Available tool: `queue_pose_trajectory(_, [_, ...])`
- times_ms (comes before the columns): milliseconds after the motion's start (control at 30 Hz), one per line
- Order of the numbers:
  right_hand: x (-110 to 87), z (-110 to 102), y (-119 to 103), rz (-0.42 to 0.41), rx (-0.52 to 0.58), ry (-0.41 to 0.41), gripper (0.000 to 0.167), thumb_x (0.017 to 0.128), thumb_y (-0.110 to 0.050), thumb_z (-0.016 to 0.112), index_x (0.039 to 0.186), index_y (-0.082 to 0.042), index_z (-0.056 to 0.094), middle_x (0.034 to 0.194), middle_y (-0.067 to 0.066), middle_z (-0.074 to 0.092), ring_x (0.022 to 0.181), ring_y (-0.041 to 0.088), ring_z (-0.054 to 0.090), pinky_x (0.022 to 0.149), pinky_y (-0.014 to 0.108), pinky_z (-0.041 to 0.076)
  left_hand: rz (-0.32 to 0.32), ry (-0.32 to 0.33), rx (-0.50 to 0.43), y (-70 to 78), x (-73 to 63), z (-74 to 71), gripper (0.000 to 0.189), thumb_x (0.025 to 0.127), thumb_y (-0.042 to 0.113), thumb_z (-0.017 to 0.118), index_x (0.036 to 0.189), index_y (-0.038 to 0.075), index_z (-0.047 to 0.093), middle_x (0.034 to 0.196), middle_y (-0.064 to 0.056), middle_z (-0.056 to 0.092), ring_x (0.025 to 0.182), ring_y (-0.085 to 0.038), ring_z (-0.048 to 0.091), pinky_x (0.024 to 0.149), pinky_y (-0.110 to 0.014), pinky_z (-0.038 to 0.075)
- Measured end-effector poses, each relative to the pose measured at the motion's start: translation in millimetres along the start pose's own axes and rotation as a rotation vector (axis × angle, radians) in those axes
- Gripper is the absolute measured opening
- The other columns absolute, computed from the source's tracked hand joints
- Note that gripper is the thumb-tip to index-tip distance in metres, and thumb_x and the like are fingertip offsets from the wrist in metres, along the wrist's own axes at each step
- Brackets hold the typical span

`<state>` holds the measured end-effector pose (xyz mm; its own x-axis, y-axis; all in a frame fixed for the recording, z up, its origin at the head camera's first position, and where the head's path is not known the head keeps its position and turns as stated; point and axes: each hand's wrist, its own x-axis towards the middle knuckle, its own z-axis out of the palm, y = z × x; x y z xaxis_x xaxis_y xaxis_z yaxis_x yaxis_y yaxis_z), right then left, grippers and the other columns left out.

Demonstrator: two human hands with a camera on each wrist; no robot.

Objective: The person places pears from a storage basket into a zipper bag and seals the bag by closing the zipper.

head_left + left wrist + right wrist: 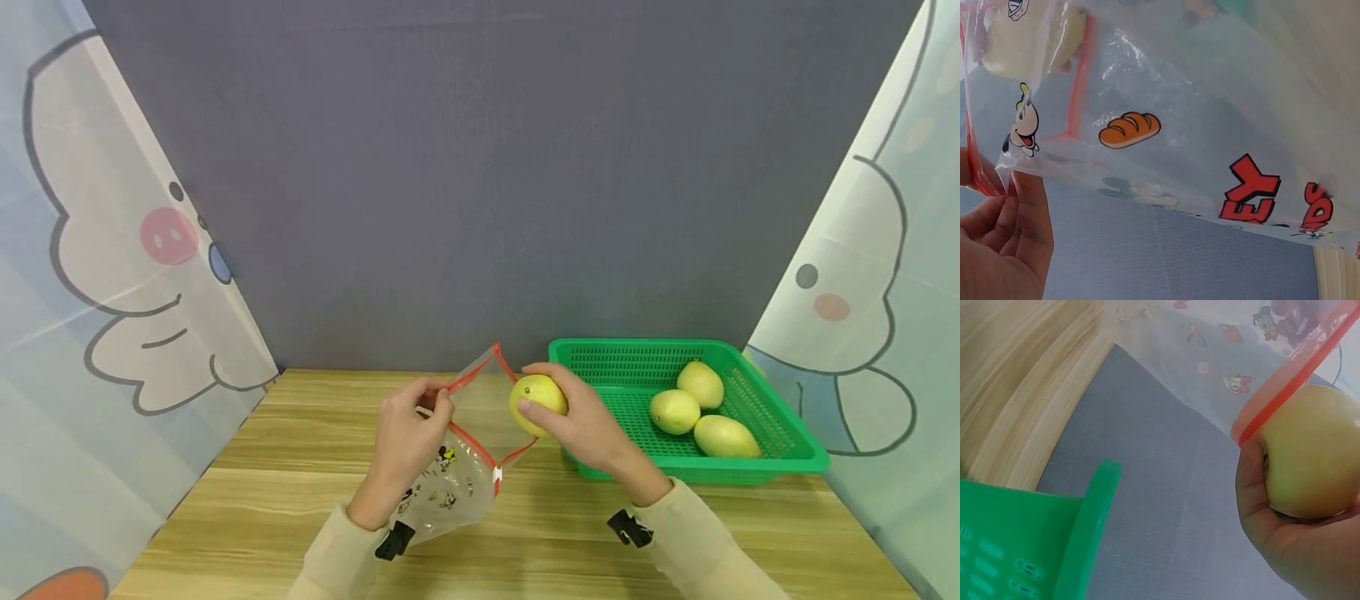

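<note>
A clear zip bag with a red seal strip and cartoon prints is held with its mouth spread wide. My left hand pinches the near-left part of the red rim, thumb against fingers; the left wrist view shows the film stretching away from the fingertips. My right hand grips a smooth, rounded yellow fruit with a small brown stem spot. The fruit is at the right side of the bag's mouth, overlapping it in the head view. In the right wrist view, the red strip runs right beside the fruit and thumb.
A green perforated plastic basket stands at the right, holding several yellow fruits. Everything is on a wood-grain table. A dark grey panel rises behind it, with cartoon-printed curtains on both sides.
</note>
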<state>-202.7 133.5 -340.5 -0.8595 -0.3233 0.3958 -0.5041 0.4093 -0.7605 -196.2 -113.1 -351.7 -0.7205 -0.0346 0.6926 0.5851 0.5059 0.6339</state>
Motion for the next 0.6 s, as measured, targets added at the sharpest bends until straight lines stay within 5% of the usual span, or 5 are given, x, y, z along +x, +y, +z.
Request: queue_pose_trajectory(600, [1.1,9.6,-1.7,0.026,-0.03,-0.02,0.046,0.096,-0.033,0.069,0.136,-0.012,0.059,0.116,0.007,0.062,0.092,0.02,0.058,0.072,0.034,0.054,-0.003,0.007,-0.019,-0.2,-0.6,2.4,0.013,0.084,-0.003,0.066,0.089,0.005,0.076,0.072,0.003,0.067,0.065,-0.011,0.064,0.052,-0.025,0.054])
